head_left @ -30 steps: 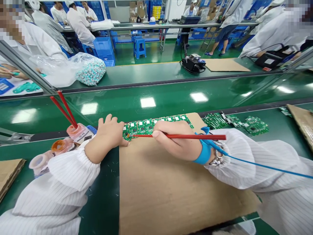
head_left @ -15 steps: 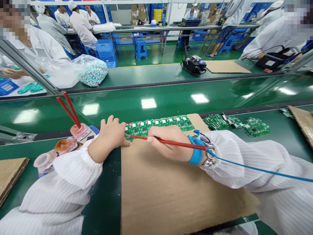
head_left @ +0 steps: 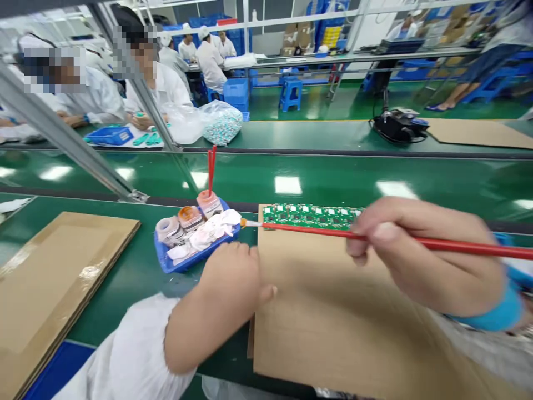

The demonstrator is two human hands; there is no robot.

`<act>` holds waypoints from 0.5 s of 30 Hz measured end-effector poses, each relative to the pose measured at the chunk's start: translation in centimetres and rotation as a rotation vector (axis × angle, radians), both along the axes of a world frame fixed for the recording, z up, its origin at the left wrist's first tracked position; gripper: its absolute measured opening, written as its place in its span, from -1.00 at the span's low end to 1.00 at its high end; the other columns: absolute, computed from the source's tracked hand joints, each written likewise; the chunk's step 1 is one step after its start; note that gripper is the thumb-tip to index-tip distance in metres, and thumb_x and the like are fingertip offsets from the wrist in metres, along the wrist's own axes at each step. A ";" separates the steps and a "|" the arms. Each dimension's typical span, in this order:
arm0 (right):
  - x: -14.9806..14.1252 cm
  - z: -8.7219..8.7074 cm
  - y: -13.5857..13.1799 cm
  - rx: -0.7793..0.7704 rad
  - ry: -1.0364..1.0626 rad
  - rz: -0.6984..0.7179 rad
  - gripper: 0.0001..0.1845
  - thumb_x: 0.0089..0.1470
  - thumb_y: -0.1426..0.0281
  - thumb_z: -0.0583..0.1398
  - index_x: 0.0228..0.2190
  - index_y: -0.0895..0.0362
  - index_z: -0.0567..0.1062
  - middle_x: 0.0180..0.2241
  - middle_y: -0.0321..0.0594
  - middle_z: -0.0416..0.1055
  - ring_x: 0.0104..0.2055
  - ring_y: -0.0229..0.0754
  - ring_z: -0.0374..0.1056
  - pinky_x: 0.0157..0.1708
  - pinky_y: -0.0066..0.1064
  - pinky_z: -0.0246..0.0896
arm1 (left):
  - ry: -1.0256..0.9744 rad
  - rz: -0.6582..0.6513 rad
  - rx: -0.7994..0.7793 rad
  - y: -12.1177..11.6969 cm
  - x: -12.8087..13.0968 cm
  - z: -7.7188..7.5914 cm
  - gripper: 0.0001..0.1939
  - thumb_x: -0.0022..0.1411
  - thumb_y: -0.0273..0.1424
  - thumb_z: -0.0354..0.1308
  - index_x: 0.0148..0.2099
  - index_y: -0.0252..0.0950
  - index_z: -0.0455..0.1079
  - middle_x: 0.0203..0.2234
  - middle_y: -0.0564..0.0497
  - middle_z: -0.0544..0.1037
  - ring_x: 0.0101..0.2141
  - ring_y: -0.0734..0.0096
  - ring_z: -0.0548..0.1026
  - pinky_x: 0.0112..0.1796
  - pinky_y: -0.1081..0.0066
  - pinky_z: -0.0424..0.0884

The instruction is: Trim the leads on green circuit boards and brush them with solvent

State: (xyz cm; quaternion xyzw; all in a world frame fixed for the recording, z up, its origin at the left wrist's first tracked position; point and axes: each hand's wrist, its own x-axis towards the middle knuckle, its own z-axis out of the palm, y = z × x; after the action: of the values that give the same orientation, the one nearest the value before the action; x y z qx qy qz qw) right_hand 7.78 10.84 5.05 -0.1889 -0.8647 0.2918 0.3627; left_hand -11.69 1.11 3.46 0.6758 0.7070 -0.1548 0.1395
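Observation:
My right hand (head_left: 428,255) is closed around a long red-handled brush (head_left: 308,229), which points left. The brush tip meets the edge of a crumpled white cloth (head_left: 214,229) in view; whether it touches cannot be told. Below the brush, my left hand (head_left: 233,278) has its fingers curled down, tips hidden, and its thumb reaches over the left edge of the cardboard sheet (head_left: 316,311). Along the sheet's far edge lies a strip of green circuit boards (head_left: 312,215), partly covered by my right hand. The cloth rests in a blue tray (head_left: 195,262).
Small bottles (head_left: 190,218) stand in the tray, one holding red sticks (head_left: 211,169). Stacked cardboard (head_left: 62,278) lies at left. A metal post (head_left: 75,128) slants up at the far left. Across the green surface are a bag of small parts (head_left: 222,123) and several people in white.
The view has turned left. My right hand has carried the brush from the boards to the white cloth. My left hand has left the boards, and its spread fingers are now curled.

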 end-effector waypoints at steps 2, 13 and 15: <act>-3.9 0.0 -1.1 -0.066 0.018 0.156 -0.73 0.20 0.40 0.03 -0.54 0.10 0.34 -0.59 -0.31 0.34 -0.56 -0.33 0.27 -0.55 -0.47 0.16 | -0.110 0.075 -0.048 -3.2 -0.2 -0.3 -0.56 0.13 -0.12 0.06 -0.10 -0.34 0.43 -0.19 -0.21 0.54 -0.15 0.00 0.47 -0.16 0.15 0.38; -21.1 -3.0 -3.0 -0.109 0.006 0.242 -0.67 0.14 0.39 0.00 -0.65 0.13 0.20 -0.61 -0.38 0.16 -0.49 -0.35 0.12 -0.42 -0.47 -0.01 | -0.585 0.588 -0.005 -15.2 -2.9 -5.3 -0.43 0.14 -0.18 0.02 0.18 -0.26 0.28 0.10 -0.13 0.41 0.02 0.07 0.41 -0.02 0.17 0.38; -21.7 -3.2 -3.1 -0.099 -0.037 0.226 -0.65 0.14 0.39 -0.01 -0.66 0.13 0.17 -0.63 -0.40 0.13 -0.51 -0.35 0.09 -0.42 -0.46 -0.03 | -0.645 0.664 -0.018 -16.2 -3.2 -5.9 -0.40 0.15 -0.17 0.01 0.21 -0.29 0.23 0.14 -0.14 0.36 0.03 0.11 0.41 -0.09 0.27 0.44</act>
State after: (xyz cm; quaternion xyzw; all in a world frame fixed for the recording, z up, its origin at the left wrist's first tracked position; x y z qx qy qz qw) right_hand -13.97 7.74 1.82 -0.1131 -0.8714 0.3698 0.3017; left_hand -14.86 -15.07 -2.45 0.4252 0.8044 0.1103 0.4000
